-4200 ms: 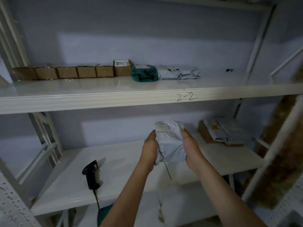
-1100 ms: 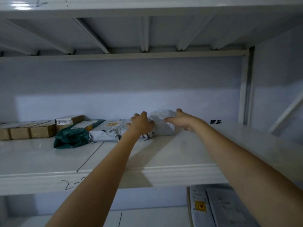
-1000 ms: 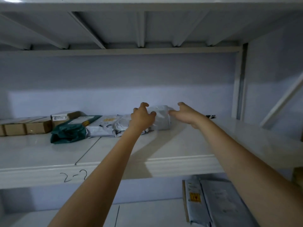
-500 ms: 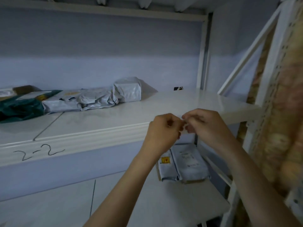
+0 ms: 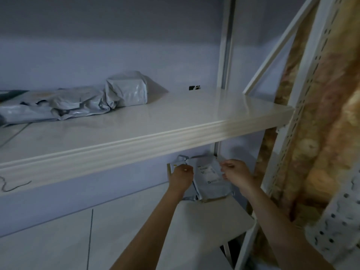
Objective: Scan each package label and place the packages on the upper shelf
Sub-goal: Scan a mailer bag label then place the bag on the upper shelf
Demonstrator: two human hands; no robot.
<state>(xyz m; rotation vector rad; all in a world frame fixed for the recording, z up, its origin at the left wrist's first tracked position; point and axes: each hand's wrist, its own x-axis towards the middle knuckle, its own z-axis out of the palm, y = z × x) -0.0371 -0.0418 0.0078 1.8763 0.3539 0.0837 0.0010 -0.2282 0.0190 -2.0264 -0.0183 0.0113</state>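
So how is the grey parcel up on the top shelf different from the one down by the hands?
The boxy parcel sits on the upper shelf, bulky and untouched. The flat parcel lies thin on the lower shelf, printed label showing, with the left hand and right hand at it. Both are wrapped in grey plastic.

A glossy, smooth finish is shown by the white upper shelf (image 5: pixel 194 114); the grey, crinkled plastic mailer packages (image 5: pixel 81 100) near its back edge are shiny.

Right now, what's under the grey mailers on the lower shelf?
A brown cardboard edge shows beneath the grey mailers on the lower shelf. The mailers and both hands, left hand and right hand, cover the rest.
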